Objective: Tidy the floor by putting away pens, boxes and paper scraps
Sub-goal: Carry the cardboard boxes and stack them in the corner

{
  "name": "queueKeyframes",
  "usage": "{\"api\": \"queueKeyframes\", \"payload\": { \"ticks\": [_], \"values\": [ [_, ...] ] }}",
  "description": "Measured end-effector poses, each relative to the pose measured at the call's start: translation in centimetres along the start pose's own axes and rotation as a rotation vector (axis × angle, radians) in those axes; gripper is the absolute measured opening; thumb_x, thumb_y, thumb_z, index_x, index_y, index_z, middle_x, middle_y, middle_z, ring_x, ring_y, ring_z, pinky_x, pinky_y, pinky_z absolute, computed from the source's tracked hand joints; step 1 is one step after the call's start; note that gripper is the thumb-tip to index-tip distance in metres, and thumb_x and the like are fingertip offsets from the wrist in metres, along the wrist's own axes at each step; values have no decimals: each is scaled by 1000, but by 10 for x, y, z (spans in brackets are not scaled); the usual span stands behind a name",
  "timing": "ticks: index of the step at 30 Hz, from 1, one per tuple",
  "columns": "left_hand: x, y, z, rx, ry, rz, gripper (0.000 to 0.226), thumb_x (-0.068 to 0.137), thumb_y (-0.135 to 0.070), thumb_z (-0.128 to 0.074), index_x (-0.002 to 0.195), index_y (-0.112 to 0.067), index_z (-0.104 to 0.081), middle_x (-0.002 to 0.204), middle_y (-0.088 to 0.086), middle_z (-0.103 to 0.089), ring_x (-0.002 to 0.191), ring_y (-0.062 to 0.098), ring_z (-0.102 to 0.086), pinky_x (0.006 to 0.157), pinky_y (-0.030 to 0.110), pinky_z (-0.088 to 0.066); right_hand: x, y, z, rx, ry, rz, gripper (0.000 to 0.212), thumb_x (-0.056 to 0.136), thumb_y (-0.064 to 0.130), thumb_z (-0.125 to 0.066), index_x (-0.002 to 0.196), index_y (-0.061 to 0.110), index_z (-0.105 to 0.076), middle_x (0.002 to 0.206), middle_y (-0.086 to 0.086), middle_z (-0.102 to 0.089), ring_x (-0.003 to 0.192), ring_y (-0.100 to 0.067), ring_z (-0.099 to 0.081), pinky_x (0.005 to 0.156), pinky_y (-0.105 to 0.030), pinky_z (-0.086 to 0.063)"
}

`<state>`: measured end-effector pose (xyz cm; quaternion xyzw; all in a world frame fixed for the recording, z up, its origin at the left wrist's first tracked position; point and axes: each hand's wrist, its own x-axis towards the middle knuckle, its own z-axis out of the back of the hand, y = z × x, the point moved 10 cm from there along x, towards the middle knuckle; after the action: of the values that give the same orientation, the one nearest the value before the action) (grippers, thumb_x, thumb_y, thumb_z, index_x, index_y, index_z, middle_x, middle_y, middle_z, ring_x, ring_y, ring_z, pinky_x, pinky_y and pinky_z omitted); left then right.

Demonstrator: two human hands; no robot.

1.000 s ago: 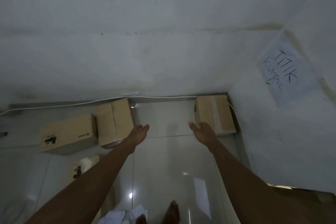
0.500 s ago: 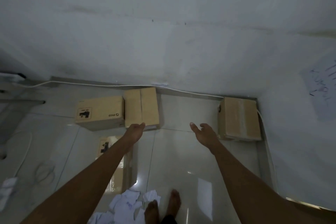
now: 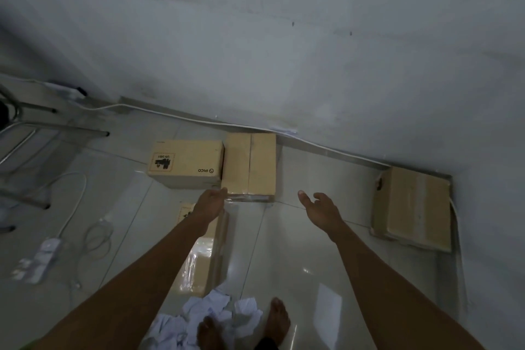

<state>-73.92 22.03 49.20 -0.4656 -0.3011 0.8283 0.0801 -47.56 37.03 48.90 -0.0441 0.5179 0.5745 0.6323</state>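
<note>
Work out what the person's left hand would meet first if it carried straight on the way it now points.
Probably the taped cardboard box: the left hand points at its near corner from close by, though depth leaves it unclear whether they touch.

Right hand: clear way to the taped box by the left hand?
Probably yes. The right hand is open just right of the taped box, only bare floor between them; the left hand sits at the box's opposite near corner, out of the way.
</note>
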Motion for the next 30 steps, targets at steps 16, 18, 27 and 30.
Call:
{"api": "queueKeyframes", "payload": {
  "ticks": [16, 18, 27, 30],
  "values": [
    [113, -21, 36, -49, 24, 28, 57, 95, -41, -50, 142, -13, -36, 142, 10, -43, 129, 28, -42, 104, 34, -32, 90, 83, -46, 157, -76, -22, 81, 87, 62, -50, 147, 12, -27, 148, -16, -39, 130, -31, -44, 106, -47, -41],
    [127, -23, 35, -52, 39, 15, 62, 94, -41, -52, 145, -14, -29, 146, 10, -39, 131, 28, -40, 107, 35, -31, 105, 89, -51, 175, -92, -22, 84, 86, 63, -51, 147, 12, -27, 148, -17, -37, 131, -32, -43, 105, -48, -41],
    [233, 32, -11, 17, 114, 143, 76, 91, -49, -52, 145, 0, -32, 148, 14, -37, 134, 30, -39, 113, 39, -30, 212, 82, -97, 150, -92, -17, 85, 86, 65, -48, 149, 14, -22, 150, -15, -35, 134, -32, -40, 109, -40, -35],
    [267, 67, -41, -23, 135, 246, 83, 88, -54, -54, 146, 0, -29, 151, 15, -35, 136, 31, -36, 115, 42, -27, 250, 61, -108, 153, -86, -31, 88, 86, 65, -49, 151, 15, -18, 153, -14, -30, 137, -30, -35, 109, -38, -30]
  ]
}}
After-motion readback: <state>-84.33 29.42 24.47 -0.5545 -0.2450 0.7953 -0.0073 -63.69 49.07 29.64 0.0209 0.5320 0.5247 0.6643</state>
